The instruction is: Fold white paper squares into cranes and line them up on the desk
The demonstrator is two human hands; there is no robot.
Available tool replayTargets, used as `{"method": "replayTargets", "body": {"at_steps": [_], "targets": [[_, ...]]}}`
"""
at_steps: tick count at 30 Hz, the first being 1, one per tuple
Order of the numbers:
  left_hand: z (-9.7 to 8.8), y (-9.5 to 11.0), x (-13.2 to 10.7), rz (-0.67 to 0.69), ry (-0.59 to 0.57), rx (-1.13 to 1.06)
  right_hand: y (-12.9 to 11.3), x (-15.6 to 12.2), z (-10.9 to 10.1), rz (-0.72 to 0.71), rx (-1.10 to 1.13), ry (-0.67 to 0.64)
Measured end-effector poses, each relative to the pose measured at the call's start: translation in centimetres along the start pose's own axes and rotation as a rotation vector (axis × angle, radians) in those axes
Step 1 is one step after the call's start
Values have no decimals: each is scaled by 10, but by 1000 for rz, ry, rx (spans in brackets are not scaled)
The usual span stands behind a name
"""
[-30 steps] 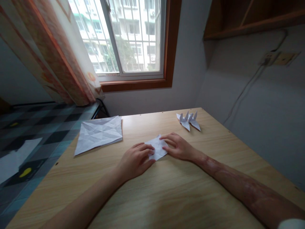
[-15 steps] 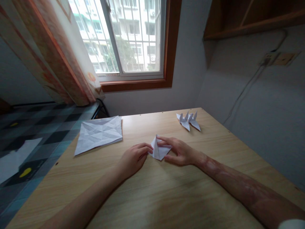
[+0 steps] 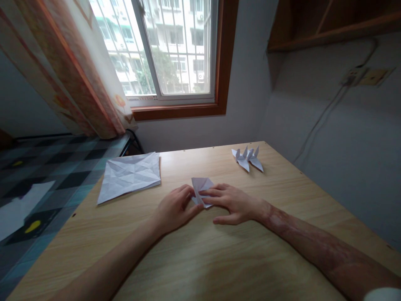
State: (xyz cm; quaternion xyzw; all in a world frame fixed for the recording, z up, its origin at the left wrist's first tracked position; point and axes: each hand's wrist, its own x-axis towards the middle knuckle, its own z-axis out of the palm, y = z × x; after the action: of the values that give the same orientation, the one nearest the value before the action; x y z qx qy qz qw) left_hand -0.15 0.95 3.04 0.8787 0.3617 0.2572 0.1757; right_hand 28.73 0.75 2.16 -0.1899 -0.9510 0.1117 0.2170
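Note:
A small folded white paper (image 3: pixel 200 187) lies on the wooden table (image 3: pixel 219 251) between both hands. My left hand (image 3: pixel 173 211) has its fingers curled against the paper's left edge and pinches it. My right hand (image 3: pixel 233 202) lies flat with its fingers stretched out, the fingertips pressing the paper down from the right. One flap of the paper stands up a little above the fingers.
A stack of creased white sheets (image 3: pixel 130 175) lies at the table's left. Folded paper figures (image 3: pixel 247 159) stand at the far right of the table. A window (image 3: pixel 166 50) and curtain (image 3: pixel 62 71) are behind; a bed with a checked cover (image 3: pixel 34 184) is on the left.
The paper lay flat under both hands, was then lifted into a raised point, and is now folded over leftward. My right hand's fingers have moved left across it.

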Motion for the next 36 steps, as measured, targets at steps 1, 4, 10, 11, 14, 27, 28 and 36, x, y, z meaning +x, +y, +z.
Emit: {"method": "replayTargets", "body": {"at_steps": [1, 4, 10, 11, 14, 27, 28, 36], "targets": [[1, -2, 0, -4, 3, 8, 0, 0, 0, -6, -7, -7], [4, -9, 0, -7, 16, 6, 0, 1, -1, -10, -6, 6], [4, -12, 1, 33, 28, -57, 2, 1, -1, 4, 91, 36], [4, -12, 2, 42, 24, -69, 2, 1, 0, 15, 97, 42], [3, -12, 2, 44, 19, -103, 2, 1, 2, 62, 105, 95], [4, -18, 1, -133, 22, -293, 17, -4, 12, 332, 226, 509], [5, -19, 1, -142, 28, -316, 17, -5, 11, 341, 264, 476], [3, -16, 1, -223, 45, -359, 1, -4, 4, 274, 389, 344]]}}
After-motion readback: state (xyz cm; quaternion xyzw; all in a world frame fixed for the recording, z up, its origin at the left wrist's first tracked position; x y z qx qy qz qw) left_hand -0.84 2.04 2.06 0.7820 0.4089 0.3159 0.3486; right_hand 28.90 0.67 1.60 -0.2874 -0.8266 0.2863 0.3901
